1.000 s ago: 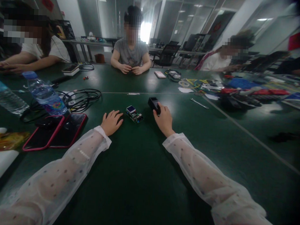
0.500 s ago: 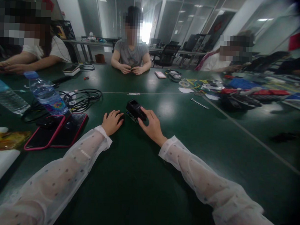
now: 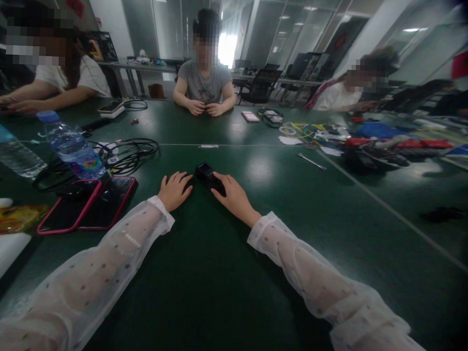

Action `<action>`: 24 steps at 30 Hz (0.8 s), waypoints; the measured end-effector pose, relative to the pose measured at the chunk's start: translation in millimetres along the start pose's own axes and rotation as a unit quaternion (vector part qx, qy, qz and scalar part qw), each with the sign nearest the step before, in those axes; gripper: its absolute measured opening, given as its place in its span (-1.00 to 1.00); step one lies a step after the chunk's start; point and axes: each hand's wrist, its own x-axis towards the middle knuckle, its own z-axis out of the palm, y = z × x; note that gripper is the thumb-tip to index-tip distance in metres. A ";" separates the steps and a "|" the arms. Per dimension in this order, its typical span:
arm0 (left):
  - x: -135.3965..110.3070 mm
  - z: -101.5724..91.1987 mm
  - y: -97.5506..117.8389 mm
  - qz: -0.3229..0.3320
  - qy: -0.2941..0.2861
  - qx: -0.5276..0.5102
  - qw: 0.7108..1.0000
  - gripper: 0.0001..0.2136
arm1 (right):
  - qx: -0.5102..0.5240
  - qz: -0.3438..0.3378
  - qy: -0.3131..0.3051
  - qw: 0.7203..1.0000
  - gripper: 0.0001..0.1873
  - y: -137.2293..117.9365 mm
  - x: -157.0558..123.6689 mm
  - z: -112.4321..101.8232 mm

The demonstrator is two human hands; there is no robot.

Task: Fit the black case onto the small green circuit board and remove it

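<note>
My right hand is closed around the near end of a small black device with a screen. The thumb lies along its near side, and the fingers cover much of its top right. It sits low against the green tabletop. Just left of the device, my left hand rests palm down on the table with its fingers spread, holding nothing. A narrow gap separates its fingertips from the device.
Left are two red-edged phones, a water bottle, another bottle and coiled black cables. A wrench lies right, before a pile of wires and bags. Three people sit around the table, one straight across.
My right hand and the black device have come down slightly. The device's side with what looks like a circuit board no longer shows. My left hand has stayed put.
</note>
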 end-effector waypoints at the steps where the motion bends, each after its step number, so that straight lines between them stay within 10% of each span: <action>1: -0.1 0.6 -0.2 -0.001 0.004 -0.003 1.000 -0.53 | -0.001 0.000 -0.001 1.000 -0.45 0.1 0.3 -0.1; 24: -0.8 -5.4 0.7 0.011 0.015 -0.017 1.000 -0.39 | 0.025 0.005 -0.007 1.000 -0.48 3.0 1.0 -0.8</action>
